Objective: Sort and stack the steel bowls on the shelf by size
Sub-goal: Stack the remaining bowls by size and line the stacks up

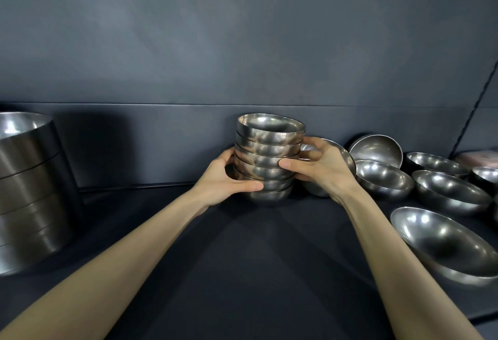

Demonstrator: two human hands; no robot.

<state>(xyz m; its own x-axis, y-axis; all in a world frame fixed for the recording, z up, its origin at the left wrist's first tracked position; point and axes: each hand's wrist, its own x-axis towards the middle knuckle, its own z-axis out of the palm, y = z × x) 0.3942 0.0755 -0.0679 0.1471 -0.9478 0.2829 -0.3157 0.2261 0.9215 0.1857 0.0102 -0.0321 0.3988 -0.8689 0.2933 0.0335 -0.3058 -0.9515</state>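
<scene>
Stack of small bowls (pixel 268 161) on shelf (pixel 242 259), centre, near back wall (pixel 242 43); left hand (pixel 223 178) on its left side, right hand (pixel 323 167) on its right side. Stack of large bowls (pixel 24 191) far left. Loose bowls on right: tilted bowl (pixel 376 147) at back, one bowl (pixel 384 178) beside right hand, nearest bowl (pixel 444 245) at front right

open shelf (pixel 256 272) in front; loose bowls (pixel 447 191) crowd the right.

The dark shelf (pixel 242 272) carries a nested bowl stack (pixel 268 159), tall pots (pixel 27 191) and loose bowls (pixel 444 242)
</scene>
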